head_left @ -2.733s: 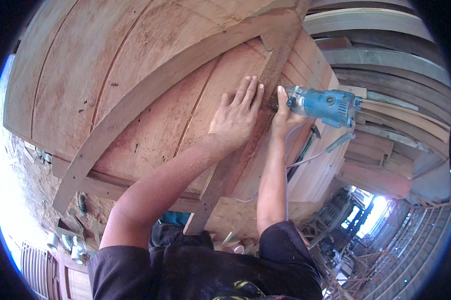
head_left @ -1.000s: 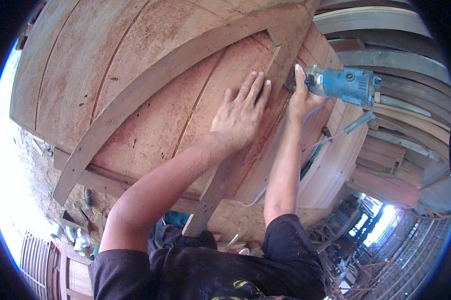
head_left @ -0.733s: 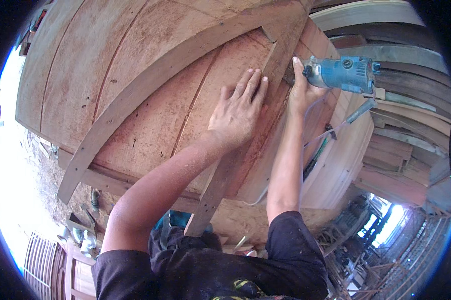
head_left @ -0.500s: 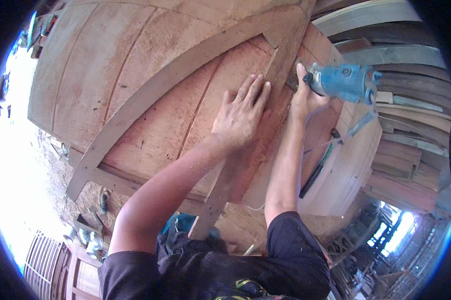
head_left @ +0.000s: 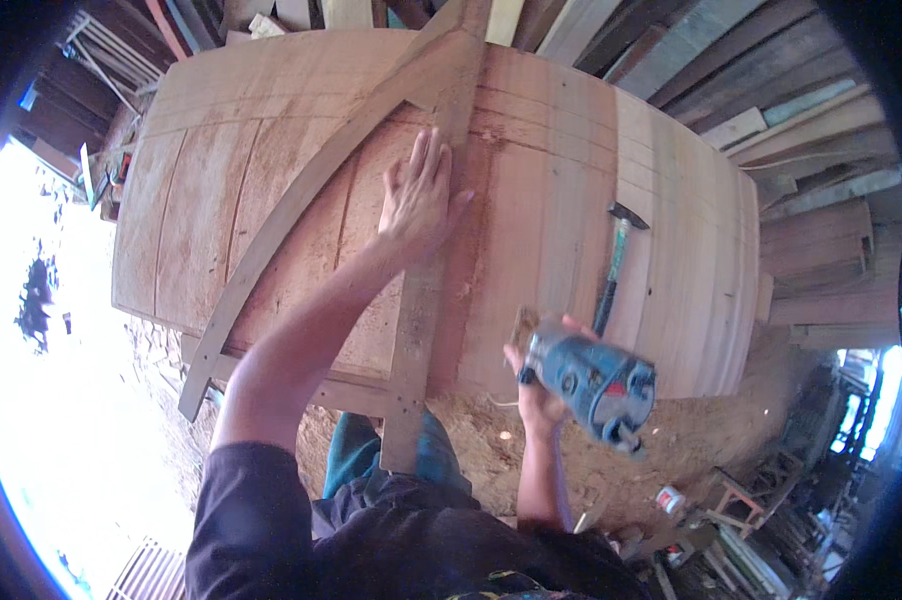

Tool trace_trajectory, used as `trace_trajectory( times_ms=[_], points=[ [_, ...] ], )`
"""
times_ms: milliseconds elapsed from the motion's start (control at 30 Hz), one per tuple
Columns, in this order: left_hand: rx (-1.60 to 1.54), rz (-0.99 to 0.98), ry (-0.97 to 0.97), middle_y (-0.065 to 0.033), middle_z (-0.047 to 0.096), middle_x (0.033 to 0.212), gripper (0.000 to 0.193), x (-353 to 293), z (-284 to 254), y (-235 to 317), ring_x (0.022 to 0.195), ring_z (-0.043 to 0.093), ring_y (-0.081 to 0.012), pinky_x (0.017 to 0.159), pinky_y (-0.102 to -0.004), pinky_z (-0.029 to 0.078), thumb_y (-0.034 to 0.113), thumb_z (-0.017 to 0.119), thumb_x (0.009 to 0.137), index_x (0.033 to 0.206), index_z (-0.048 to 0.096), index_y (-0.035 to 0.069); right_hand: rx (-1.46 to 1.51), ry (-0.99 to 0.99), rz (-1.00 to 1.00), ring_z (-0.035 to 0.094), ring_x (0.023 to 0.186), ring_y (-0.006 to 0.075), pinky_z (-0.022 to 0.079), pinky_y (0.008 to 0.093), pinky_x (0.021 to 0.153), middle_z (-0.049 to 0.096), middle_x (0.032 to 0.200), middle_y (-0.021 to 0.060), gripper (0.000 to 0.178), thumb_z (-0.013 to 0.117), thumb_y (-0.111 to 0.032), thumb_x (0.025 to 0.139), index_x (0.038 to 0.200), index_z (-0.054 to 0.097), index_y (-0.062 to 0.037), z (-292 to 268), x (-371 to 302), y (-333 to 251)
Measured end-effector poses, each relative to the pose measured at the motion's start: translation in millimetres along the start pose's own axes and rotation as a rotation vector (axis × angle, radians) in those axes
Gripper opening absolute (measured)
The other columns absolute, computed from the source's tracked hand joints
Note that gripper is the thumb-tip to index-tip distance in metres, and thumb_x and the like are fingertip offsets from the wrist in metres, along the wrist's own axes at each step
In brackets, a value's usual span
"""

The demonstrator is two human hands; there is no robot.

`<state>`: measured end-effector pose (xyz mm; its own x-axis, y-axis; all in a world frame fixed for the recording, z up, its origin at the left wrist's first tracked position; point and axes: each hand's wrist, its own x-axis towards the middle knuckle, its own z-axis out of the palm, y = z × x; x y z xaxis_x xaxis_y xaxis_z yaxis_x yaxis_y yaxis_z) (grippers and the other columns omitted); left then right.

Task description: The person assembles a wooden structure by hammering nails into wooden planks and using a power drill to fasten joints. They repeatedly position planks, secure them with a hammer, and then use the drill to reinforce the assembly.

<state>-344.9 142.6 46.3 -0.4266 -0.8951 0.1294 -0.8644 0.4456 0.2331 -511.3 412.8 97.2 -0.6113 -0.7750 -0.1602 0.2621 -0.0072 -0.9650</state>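
blue router [head_left: 596, 385] in right hand [head_left: 541, 406], left hand [head_left: 418, 208] apart

Stacked planks [head_left: 816, 252] line the right, brown floor [head_left: 686, 440] below, white glare [head_left: 31, 420] left.

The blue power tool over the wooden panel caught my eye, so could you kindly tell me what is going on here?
A person is working at a large wooden panel. The right hand holds the blue power tool at the panel's near edge. The left hand lies spread at the straight bar that meets a curved wooden piece. A hammer lies on the panel just beyond the tool, with neither hand on it.
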Motion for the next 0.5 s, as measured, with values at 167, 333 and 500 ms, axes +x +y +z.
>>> trace_trajectory(
  times_ms=[167,333,500],
  points=[
    [-0.221,0.227,-0.434,-0.0105,0.049,0.166,0.059,83,-12,73,0.158,0.038,-0.0294,0.125,-0.0608,0.027,0.052,0.049,0.11,0.153,0.059,0.013,-0.781,0.049,-0.329,0.058,0.116,0.0244,0.048,0.0395,0.105,0.06,0.126,0.0079,0.09,0.105,-0.025,0.066,0.139,0.054,-0.0063,-40,-59,-37],
    [-0.752,0.615,-0.101,-0.0146,0.07,0.142,0.05,29,-8,175,0.136,0.063,-0.0293,0.122,-0.0455,0.039,0.04,0.06,0.107,0.15,0.061,0.015,-0.741,0.09,-0.28,0.058,0.114,0.0228,0.05,0.0393,0.101,0.06,0.123,0.0078,0.09,0.104,-0.016,0.066,0.14,0.054,-0.0054,-53,-76,-44],
    [-0.471,0.179,-0.057,-0.0145,0.058,0.156,0.062,-45,-13,121,0.142,0.055,-0.0357,0.117,-0.0591,0.041,0.044,0.07,0.101,0.153,0.057,0.015,0.56,0.245,0.326,0.058,0.12,0.0221,0.047,0.0529,0.109,0.061,0.131,0.0089,0.074,0.088,-0.012,0.079,0.142,0.052,-0.0068,-94,-104,-26]
  ],
)
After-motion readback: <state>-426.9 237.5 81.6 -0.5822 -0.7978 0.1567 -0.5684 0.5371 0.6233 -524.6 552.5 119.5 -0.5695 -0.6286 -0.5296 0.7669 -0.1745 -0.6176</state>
